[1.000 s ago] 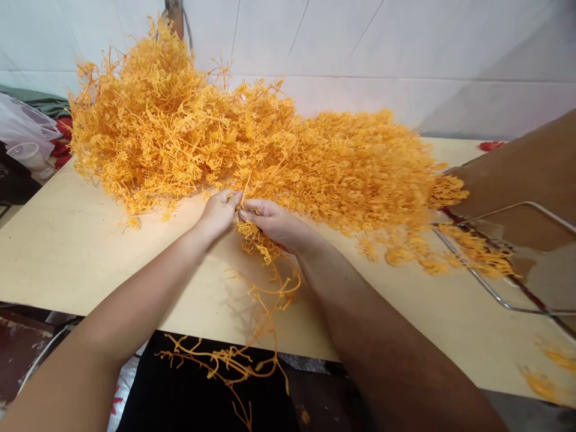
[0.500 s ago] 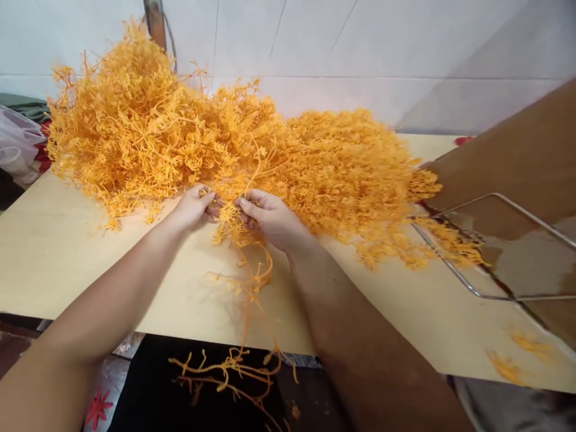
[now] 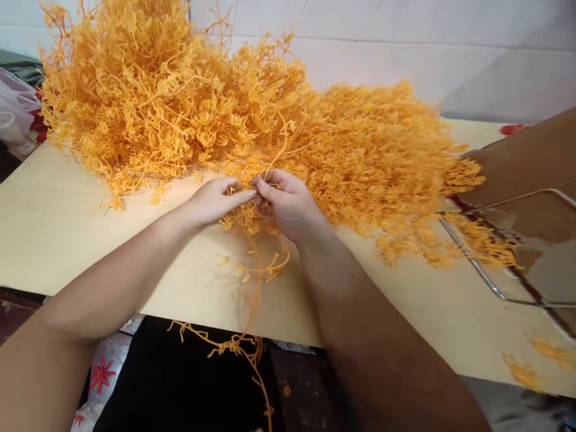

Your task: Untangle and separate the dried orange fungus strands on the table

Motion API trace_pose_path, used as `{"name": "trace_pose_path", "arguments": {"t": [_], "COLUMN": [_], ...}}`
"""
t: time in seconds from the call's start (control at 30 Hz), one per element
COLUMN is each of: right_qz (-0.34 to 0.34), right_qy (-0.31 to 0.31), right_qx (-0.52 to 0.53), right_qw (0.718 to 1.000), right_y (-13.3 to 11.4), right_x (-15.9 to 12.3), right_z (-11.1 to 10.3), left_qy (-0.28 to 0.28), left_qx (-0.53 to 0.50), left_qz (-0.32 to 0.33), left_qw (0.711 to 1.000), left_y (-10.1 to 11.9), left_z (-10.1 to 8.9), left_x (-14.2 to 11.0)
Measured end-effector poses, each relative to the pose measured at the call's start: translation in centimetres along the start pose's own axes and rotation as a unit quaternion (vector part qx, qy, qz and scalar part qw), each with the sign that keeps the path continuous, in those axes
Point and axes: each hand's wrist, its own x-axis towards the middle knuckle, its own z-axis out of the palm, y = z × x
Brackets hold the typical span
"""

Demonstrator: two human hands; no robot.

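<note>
My right hand (image 3: 290, 203) pinches a thin orange branching stem (image 3: 256, 282), which hangs down past the table's front edge. Thumb and fingers of my left hand (image 3: 220, 198) close on the small orange sprigs of the same strand, its thumb tip meeting my right fingertips. What exactly lies between the fingertips is partly hidden. Just behind both hands rises a big heap of orange branching sprigs (image 3: 148, 114), looking like artificial plant stems. A flatter layered bunch of sprigs (image 3: 373, 162) stretches off to the right.
The pale tabletop (image 3: 90, 240) backs onto a white wall (image 3: 382, 66). At right stand a brown cardboard box (image 3: 535, 156) and a bent metal wire frame (image 3: 486, 282). Loose orange pieces (image 3: 526, 372) lie at the near right. A clear plastic bag (image 3: 18, 96) is at far left.
My left hand has moved right, up against my right hand, its thumb now reaching across to the right fingertips. The hanging strand has swung slightly. The view has shifted a little.
</note>
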Motion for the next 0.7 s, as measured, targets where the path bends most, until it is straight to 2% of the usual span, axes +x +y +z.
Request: {"name": "trace_pose_path", "arguments": {"t": [0.17,0.27,0.4,0.6,0.7], "right_qz": [-0.003,-0.028,-0.053,-0.054,-0.037], "right_qy": [-0.006,0.001,0.012,-0.091,-0.086], "right_qx": [0.012,0.001,-0.015,-0.058,-0.07], "right_qw": [1.0,1.0,0.998,0.993,0.993], "right_y": [-0.18,0.06,0.25,-0.46,-0.49], "right_x": [-0.25,-0.15,-0.13,-0.73,-0.81], "right_z": [0.57,0.5,0.33,0.77,1.08], "left_qy": [0.028,0.053,0.058,0.072,0.063], "left_qx": [-0.069,-0.107,-0.133,-0.105,-0.1], "left_qz": [-0.02,-0.03,-0.053,-0.065,-0.051], "left_qw": [0.997,0.992,0.988,0.99,0.992], "left_y": [0.03,0.34,0.6,0.72,0.68], "left_z": [-0.22,-0.49,-0.67,-0.81,-0.75], "left_x": [0.09,0.17,0.25,0.0,-0.14]}}
